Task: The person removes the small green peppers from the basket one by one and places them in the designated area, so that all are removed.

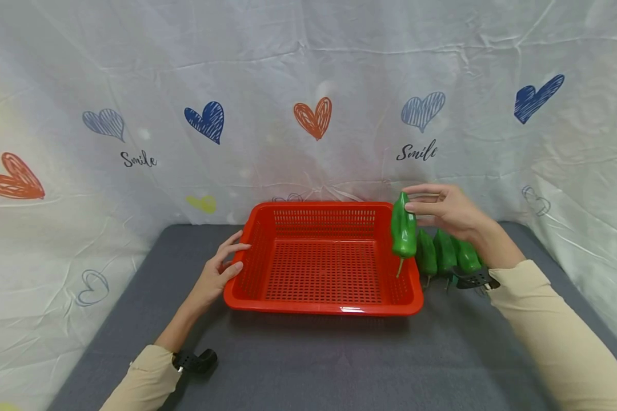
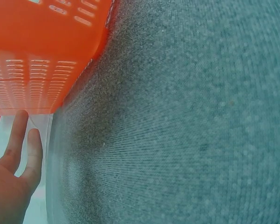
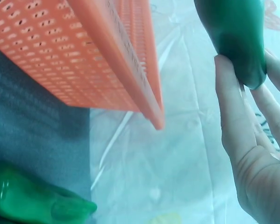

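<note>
My right hand (image 1: 444, 210) pinches a green pepper (image 1: 403, 228) near its tip, between thumb and fingers. Stem down, the pepper hangs over the right rim of a red plastic basket (image 1: 324, 308). In the right wrist view, the pepper (image 3: 240, 42) is held above the level of the basket rim (image 3: 116, 56). My left hand (image 1: 218, 271) rests at the basket's left side, its fingers at the rim and spread. From the left wrist, two straight fingers (image 2: 33, 154) show beside the perforated basket wall (image 2: 32, 88). The basket's visible floor holds no peppers.
Several more green peppers (image 1: 444, 251) lie in a row on the grey table (image 1: 308, 359), right of the basket and partly behind my right hand and wrist strap. A white cloth (image 1: 267, 74) printed with hearts hangs behind the table.
</note>
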The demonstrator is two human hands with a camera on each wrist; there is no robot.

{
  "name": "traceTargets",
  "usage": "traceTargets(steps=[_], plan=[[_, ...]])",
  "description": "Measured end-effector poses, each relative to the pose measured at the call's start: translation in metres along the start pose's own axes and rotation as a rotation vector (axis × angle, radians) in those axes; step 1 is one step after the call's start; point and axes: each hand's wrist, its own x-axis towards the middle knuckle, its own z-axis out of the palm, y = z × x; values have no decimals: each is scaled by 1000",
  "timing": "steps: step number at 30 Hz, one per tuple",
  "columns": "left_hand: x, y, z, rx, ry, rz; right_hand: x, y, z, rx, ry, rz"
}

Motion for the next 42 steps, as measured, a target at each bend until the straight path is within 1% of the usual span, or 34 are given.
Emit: traceTargets(steps=[4,8,13,18,24,27,30,33,35,37,40,42], plan=[[0,-1,0,6,1,3,-5,0,-8,11,-1,4],[0,0,0,-4,1,1,-9,1,-15,11,15,1],[1,-1,1,-11,-2,-1,-18,2,-27,-60,62,-9],[2,-2,1,-8,-4,1,-30,10,-43,-106,104,-27],[1,-3,0,-30,-7,-3,-41,21,-61,-133,122,-24],[1,-4,0,-24,-6,-5,-47,27,-70,-137,133,-20],[0,-4,0,-17,-5,2,-53,34,-80,-142,136,-15],[0,-4,-1,-25,-9,7,-59,40,-90,-138,109,-16],[1,-4,-1,-31,-11,8,-63,44,-96,-149,110,-11],[1,-4,-1,-33,-10,2,-67,47,-101,-159,119,-4],[1,-4,-1,-35,-8,-6,-71,51,-107,-192,162,15],[1,-4,-1,-41,-6,-14,-74,53,-112,-198,172,20]])
